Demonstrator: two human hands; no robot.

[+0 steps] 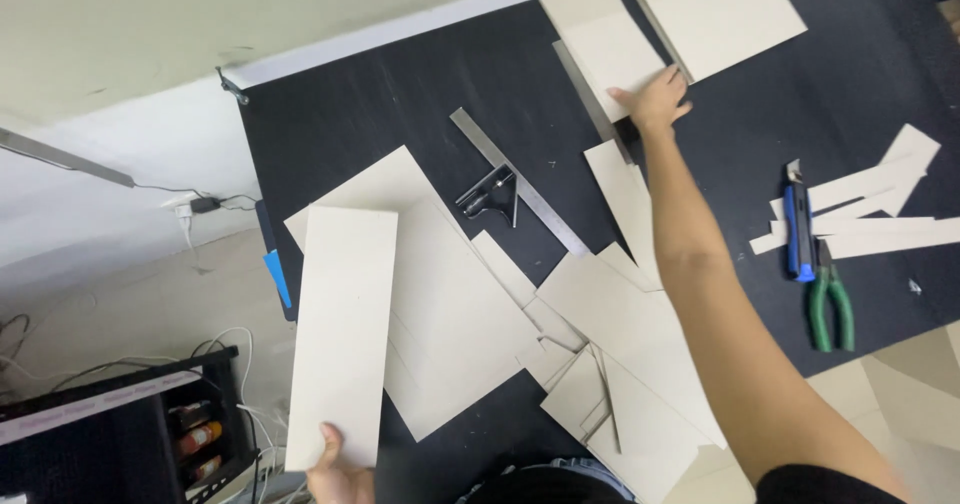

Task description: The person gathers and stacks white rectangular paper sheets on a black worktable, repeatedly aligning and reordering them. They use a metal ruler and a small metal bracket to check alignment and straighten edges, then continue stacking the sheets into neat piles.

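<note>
My left hand (338,469) grips the near end of a long beige cardboard strip (340,329) at the bottom left, held over a larger beige sheet (450,304). My right hand (655,99) reaches far across the black table (400,94) and rests its fingers on a beige cardboard piece (605,44) at the far side, right by a thin grey metal bar (595,99). Its fingers lie flat on the board, with nothing held in them.
A metal combination square (515,189) lies mid-table. Several beige offcuts (620,364) pile near me. A blue utility knife (797,229), green-handled pliers (830,309) and cardboard strips (880,214) lie at right. A large beige sheet (720,9) sits far right. Cables and a shelf are on the floor at left.
</note>
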